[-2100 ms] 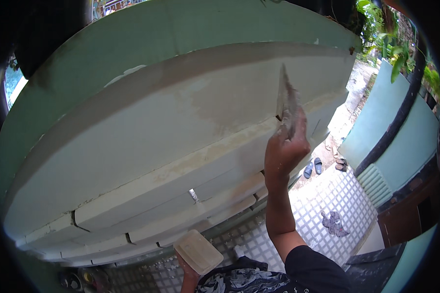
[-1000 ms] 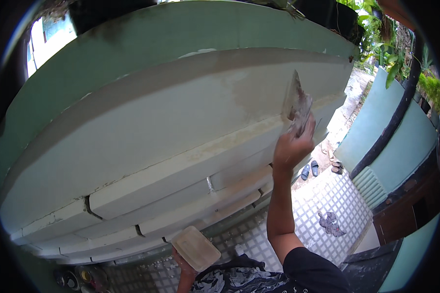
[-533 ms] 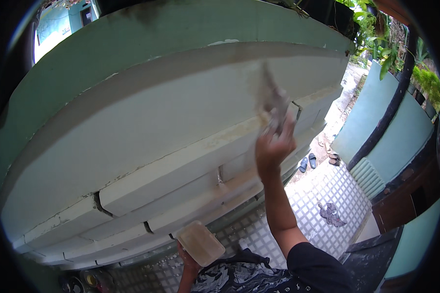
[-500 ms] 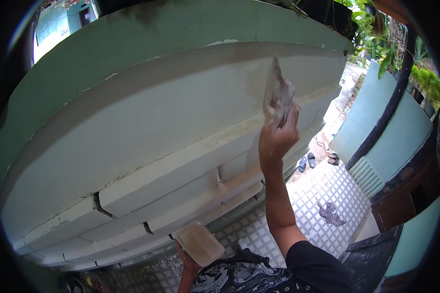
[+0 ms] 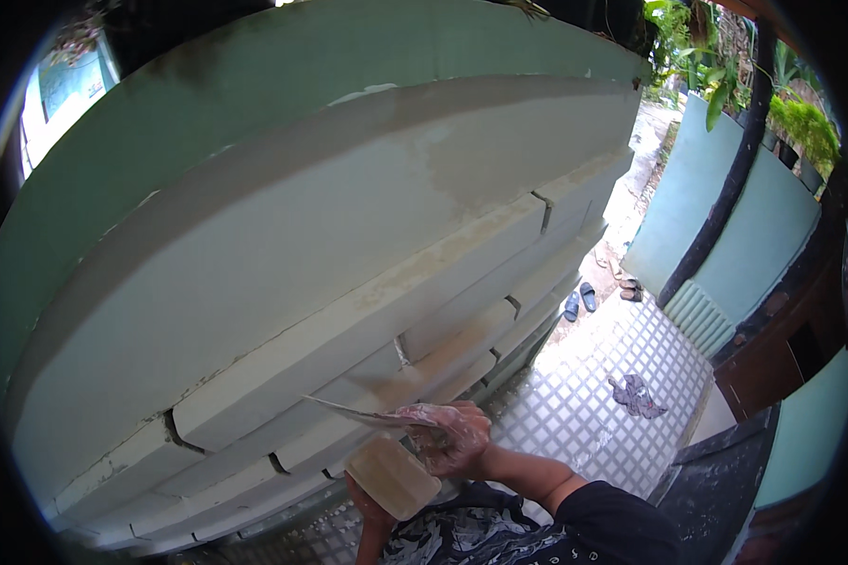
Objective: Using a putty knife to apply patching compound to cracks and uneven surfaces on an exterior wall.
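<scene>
My left hand (image 5: 369, 508) grips the side of a shallow rectangular plastic tub (image 5: 392, 478), cloudy tan in colour, near my body. Just above the tub, my right hand (image 5: 450, 437) is closed on a thin, flat scraper (image 5: 353, 411), seen nearly edge-on and pointing left. Pale, wet-looking smears coat the fingers of that hand. In front stands an off-white wall (image 5: 255, 254), with a darker, damp-looking patch (image 5: 471, 169) on its upper right. Whether the scraper touches the tub's rim I cannot tell.
Stepped ledges with dark notches (image 5: 181, 431) run along the wall's lower part, below a green top band (image 5: 283, 66). Right of it lies a tiled floor (image 5: 575, 386) with a crumpled cloth (image 5: 638, 396) and sandals (image 5: 579, 301). A dark bench-like surface (image 5: 716, 480) stands at lower right.
My right hand has come down and left with the scraper, from the upper right of the wall to above the tub. My left hand still holds the tub. The view has shifted slightly.
</scene>
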A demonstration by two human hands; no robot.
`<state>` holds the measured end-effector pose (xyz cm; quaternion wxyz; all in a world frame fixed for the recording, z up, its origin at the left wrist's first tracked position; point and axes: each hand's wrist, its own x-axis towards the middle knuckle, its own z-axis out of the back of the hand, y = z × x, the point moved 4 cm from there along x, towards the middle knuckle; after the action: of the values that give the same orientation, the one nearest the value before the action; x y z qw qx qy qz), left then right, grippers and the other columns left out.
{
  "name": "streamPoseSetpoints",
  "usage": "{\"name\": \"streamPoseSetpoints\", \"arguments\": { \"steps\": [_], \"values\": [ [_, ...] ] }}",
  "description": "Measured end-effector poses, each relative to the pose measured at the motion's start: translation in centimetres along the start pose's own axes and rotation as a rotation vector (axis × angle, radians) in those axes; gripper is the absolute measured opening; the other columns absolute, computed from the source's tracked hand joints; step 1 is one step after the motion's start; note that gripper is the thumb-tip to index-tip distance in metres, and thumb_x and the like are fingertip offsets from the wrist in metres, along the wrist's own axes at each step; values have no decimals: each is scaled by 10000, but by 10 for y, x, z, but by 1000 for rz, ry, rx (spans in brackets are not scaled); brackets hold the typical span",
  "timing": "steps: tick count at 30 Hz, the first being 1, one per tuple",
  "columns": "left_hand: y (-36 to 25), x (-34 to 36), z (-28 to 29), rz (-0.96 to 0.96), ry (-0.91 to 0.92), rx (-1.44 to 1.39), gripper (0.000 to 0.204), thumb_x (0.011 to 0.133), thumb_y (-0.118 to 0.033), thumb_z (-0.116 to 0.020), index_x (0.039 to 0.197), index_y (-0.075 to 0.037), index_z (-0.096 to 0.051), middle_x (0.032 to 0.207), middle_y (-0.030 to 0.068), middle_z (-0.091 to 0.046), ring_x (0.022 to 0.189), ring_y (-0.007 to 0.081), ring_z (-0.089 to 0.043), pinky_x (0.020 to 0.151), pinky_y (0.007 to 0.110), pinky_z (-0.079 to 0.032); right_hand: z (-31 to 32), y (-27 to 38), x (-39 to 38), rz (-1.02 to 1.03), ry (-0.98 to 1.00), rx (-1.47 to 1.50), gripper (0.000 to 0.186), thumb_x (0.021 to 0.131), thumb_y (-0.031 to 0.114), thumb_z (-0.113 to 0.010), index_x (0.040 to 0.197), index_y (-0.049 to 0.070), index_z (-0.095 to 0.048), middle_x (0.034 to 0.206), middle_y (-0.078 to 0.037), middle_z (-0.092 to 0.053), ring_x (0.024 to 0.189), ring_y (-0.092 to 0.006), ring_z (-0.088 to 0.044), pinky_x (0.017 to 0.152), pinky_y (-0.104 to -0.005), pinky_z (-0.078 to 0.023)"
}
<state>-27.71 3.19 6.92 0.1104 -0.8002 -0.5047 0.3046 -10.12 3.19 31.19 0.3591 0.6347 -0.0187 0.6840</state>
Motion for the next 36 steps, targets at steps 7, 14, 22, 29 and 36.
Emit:
{"name": "streamPoseSetpoints", "arguments": {
  "steps": [7,14,22,29,36],
  "values": [
    [17,28,-12,-50,68,62,623,934,-595,-296,1314,-128,-458,1266,82,-535,1130,277,-546,966,424,-445,10,-44,-72,-667,129,29,305,806,94,-657,1080,-20,-588,847,-182,-658,749,-296,-677,644,-336,-514],
    [43,42,-31,-27,70,29,640,917,-597,-345,1343,-129,-437,1281,85,-525,1165,287,-514,1008,447,-406,25,-66,-128,-957,251,46,320,859,137,-600,1141,1,-531,944,-237,-634,889,-436,-610,727,-429,-499],
    [66,55,-33,-103,123,77,776,889,-692,-315,1411,-118,-336,1366,100,-451,1231,297,-470,1035,451,-400,42,-92,-136,-916,332,39,481,814,131,-617,1244,32,-426,1011,-230,-623,978,-464,-578,809,-476,-476],
    [81,61,-15,-299,-61,446,822,867,-711,-338,1441,-128,-263,1393,98,-415,1214,279,-494,993,429,-456,46,-117,-101,-711,464,80,531,803,100,-609,1290,9,-418,1079,-254,-598,942,-446,-603,774,-456,-509],
    [59,57,-79,-195,-67,-122,899,827,-801,-227,1358,-95,-397,1261,128,-525,1120,274,-562,961,437,-475,25,-116,-87,-590,772,120,577,809,84,-586,1338,-3,-374,1173,-253,-563,974,-442,-595,817,-477,-503]
  ]
}}
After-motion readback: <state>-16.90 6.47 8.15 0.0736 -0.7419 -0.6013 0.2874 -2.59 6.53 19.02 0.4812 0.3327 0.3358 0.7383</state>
